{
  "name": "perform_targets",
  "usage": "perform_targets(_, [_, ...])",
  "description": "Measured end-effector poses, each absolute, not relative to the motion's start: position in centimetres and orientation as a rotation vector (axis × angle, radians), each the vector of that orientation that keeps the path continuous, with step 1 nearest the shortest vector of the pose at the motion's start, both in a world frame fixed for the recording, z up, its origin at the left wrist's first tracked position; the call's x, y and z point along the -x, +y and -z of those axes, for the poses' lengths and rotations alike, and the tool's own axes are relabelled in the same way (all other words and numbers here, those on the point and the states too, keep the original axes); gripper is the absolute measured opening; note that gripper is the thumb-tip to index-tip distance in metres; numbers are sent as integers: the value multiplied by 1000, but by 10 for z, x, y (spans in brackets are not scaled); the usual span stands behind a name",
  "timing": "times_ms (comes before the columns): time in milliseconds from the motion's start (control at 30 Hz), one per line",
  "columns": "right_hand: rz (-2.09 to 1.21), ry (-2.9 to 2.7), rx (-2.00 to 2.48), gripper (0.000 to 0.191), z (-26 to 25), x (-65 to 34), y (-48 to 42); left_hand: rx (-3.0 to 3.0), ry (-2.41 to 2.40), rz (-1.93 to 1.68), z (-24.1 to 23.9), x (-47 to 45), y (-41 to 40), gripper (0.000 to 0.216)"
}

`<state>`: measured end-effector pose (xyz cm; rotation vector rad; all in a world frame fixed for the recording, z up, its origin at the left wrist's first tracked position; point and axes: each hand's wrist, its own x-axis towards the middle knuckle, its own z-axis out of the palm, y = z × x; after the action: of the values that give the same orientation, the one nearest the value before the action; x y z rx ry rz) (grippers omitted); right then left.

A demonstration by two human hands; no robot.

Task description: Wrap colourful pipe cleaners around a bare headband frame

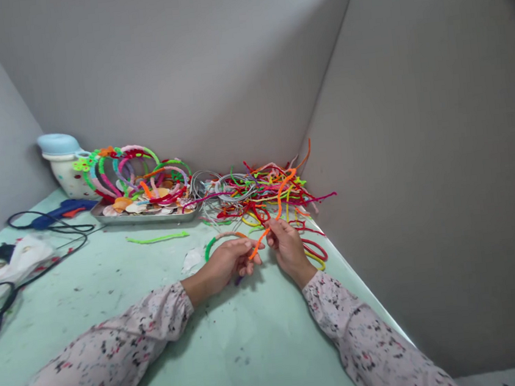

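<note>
Over the middle of the table, my left hand [228, 262] is closed on a thin headband [211, 244] wrapped in green, pale pink and orange fuzz. A dark purple end shows below the fingers; the part inside the hand is hidden. My right hand [287, 245] pinches an orange pipe cleaner [279, 198] between thumb and fingers. One end of it rises up and to the right in a bend, while the other reaches down to my left fingertips. Whether it is joined to the headband, I cannot tell.
Behind my hands lies a tangled heap of pipe cleaners [275, 182] with bare metal hoops [238, 186]. A metal tray [150, 218] holds discs and finished headbands [121, 167]. A green pipe cleaner [157, 237], blue glue gun [59, 212], black cord [40, 276] and light-blue-lidded cup [66, 167] are leftward.
</note>
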<state>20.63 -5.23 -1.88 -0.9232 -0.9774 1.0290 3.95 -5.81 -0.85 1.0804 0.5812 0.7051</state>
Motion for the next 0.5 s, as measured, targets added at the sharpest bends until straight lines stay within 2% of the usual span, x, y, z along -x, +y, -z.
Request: perform_targets(500, [-1072, -931, 906, 28, 22, -207, -53, -866, 488, -612, 0, -35, -61, 10])
